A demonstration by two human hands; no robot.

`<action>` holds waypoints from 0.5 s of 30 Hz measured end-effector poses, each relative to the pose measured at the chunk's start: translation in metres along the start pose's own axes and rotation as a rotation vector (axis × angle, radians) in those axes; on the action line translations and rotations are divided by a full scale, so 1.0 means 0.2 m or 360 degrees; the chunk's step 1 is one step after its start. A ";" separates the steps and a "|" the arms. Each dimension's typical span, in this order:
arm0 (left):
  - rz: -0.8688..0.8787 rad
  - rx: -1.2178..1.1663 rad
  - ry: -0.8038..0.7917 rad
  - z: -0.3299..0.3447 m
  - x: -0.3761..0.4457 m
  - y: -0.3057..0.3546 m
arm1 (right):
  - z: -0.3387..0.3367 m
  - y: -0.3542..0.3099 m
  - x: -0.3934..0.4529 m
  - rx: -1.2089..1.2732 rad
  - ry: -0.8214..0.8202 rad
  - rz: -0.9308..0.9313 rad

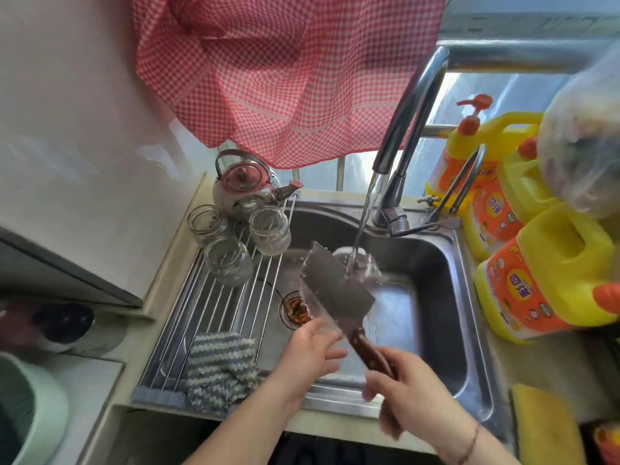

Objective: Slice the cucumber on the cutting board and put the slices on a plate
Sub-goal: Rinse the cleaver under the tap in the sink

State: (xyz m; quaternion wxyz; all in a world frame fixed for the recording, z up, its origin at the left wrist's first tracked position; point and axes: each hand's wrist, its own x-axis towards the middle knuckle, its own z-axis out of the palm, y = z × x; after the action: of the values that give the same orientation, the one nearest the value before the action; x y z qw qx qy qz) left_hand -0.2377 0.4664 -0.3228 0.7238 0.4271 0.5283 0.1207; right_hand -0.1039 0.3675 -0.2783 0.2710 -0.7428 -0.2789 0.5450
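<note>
I hold a cleaver with a brown wooden handle over the steel sink. My right hand grips the handle. The wide grey blade points up and to the left, and water from the tap runs onto it and splashes. My left hand is at the base of the blade, its fingers straight and touching the metal. No cucumber, cutting board or plate is in view.
A roll-up rack covers the sink's left half, carrying a kettle, three glass jars and a blue-striped cloth. Yellow detergent bottles stand right of the sink. A red checked cloth hangs above.
</note>
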 end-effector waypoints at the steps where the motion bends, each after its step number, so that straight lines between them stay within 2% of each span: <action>1: -0.0036 -0.0018 -0.0025 0.02 0.03 0.00 | -0.03 0.01 0.02 -0.0459 0.0225 -0.0095; 3: -0.0115 -0.0132 -0.0092 0.07 0.06 0.01 | -0.06 0.00 0.05 -0.1169 0.0543 -0.0162; 7: -0.0173 -0.0397 -0.0376 0.19 0.06 0.04 | -0.05 -0.04 0.14 -0.1729 0.0826 -0.0272; 9: -0.0134 -0.0466 -0.0476 0.24 0.05 0.04 | -0.04 -0.05 0.17 -0.1834 0.0956 -0.0306; 11: -0.0121 -0.0510 -0.0497 0.27 0.03 0.05 | -0.04 -0.04 0.20 -0.1875 0.0973 -0.0274; 15: -0.0120 -0.0555 -0.0542 0.27 0.02 0.04 | -0.03 -0.03 0.16 -0.1817 0.0790 -0.0178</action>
State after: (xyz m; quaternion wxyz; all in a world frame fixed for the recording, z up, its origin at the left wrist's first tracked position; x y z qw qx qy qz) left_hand -0.1870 0.4484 -0.3150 0.8692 0.2899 0.3853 0.1094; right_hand -0.0908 0.3933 -0.2932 -0.0837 -0.8592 -0.4934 0.1062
